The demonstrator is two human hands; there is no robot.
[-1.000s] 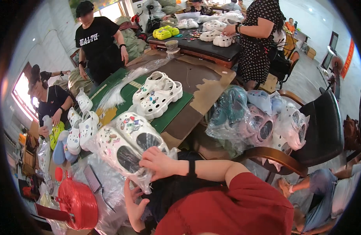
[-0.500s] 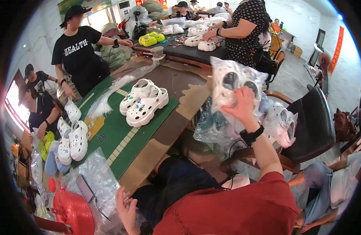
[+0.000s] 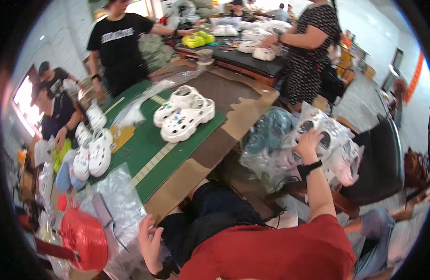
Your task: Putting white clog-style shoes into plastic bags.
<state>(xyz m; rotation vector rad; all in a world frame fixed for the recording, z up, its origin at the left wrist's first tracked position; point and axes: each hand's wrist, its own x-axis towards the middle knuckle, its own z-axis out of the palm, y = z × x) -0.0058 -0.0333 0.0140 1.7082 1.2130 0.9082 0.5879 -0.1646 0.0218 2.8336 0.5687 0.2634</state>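
My right hand (image 3: pixel 309 142) grips a clear plastic bag of white clogs (image 3: pixel 323 125), its fingers spread over the film. That bag rests against other bagged clogs (image 3: pixel 348 161) piled on a chair. My left hand (image 3: pixel 150 237) hovers near the table's front corner, fingers apart and slightly curled, holding nothing. A pair of white clogs (image 3: pixel 189 121) with small coloured charms stands on the green mat (image 3: pixel 173 161). Flat clear plastic bags (image 3: pixel 124 186) lie at the near left, with a phone (image 3: pixel 101 210) on them.
More white clogs (image 3: pixel 100 154) and blue ones (image 3: pixel 63 176) crowd the left edge. A red roll of plastic twine (image 3: pixel 86 242) stands below them. White strands (image 3: pixel 133 114) cross the mat. Bagged teal items (image 3: pixel 271 128) lie beside the black chair (image 3: pixel 380 156). Co-workers stand around the tables.
My right hand has lowered the bag of white clogs onto the pile at the chair. My left hand stays open in nearly the same place. The whole view has shifted slightly.
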